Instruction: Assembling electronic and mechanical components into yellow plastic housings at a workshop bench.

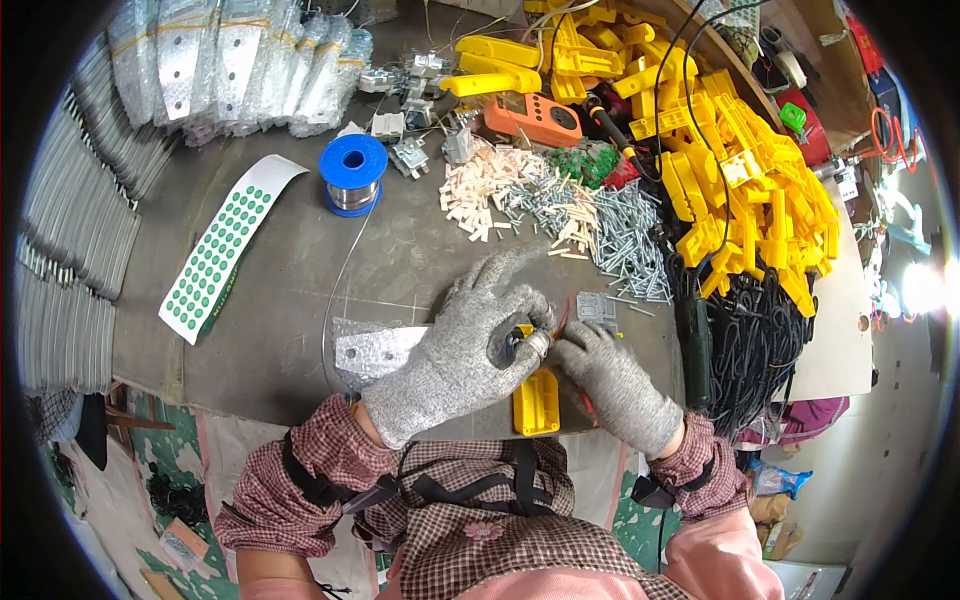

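Item: my left hand [462, 345], in a grey knit glove. Forearm came in from the lower edge, angled up and to the right; palm down over the table [290, 330]. Fingers were curled together around a small yellow part with a round metal fitting [528, 342]; the index finger stood raised and slightly apart.

Item: my right hand [612, 385], same grey glove. Forearm entered from the lower right, wrist bent inward. Fingertips were drawn together at the metal fitting, touching the left hand's fingers. A thin red wire [563, 315] rose just above them; whether the fingers pinched it I could not tell.

Item: yellow plastic housing [537, 403], flat on the table edge, directly below both hands.

Item: clear bag with a metal plate [375, 350], just left of my left wrist.

Item: blue spool of solder wire [352, 173], well apart, upper centre.

Item: strip of green round stickers [225, 245], left of the spool.

Item: heap of screws [625, 235], above the right hand.

Item: pile of yellow plastic parts [740, 180], far right.

Item: orange multimeter [533, 118], top centre.
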Demonstrator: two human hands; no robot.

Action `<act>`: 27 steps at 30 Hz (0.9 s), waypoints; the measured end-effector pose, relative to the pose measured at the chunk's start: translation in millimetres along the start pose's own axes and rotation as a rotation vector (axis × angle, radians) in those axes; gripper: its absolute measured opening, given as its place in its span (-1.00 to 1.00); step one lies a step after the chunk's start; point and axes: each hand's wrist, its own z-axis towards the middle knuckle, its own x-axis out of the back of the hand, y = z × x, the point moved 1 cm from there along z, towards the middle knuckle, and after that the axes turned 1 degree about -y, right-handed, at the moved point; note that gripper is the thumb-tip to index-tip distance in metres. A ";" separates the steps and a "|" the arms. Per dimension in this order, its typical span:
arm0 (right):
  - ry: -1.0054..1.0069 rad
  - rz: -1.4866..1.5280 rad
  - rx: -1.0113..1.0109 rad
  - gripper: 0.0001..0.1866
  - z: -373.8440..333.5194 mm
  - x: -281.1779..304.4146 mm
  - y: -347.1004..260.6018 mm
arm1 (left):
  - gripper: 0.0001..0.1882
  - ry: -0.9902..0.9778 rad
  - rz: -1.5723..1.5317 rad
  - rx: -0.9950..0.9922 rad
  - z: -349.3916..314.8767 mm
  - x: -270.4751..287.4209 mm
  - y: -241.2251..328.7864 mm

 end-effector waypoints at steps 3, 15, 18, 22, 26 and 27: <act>-0.046 -0.121 -0.068 -0.53 3.4 -4.2 -12.9 | -0.82 0.005 0.132 -0.177 0.9 3.9 6.0; 0.500 0.498 -0.176 -0.74 -13.2 12.5 30.6 | -0.22 -0.319 0.785 -0.117 -26.0 20.9 22.7; 0.482 0.343 -0.136 -0.67 -20.6 14.6 19.1 | -0.40 -0.033 1.168 -0.595 -34.4 20.8 27.2; 0.341 0.305 -0.117 -0.51 -33.1 17.3 5.0 | -0.42 -0.105 1.127 -0.440 -44.9 8.8 52.4; 0.399 0.396 -0.059 -0.57 -41.1 7.0 8.5 | -0.35 -0.272 0.712 -0.164 -19.8 -3.3 105.1; 0.415 0.400 -0.023 -0.58 -41.5 11.4 8.9 | -0.35 -0.265 0.710 -0.144 -16.1 -8.0 103.3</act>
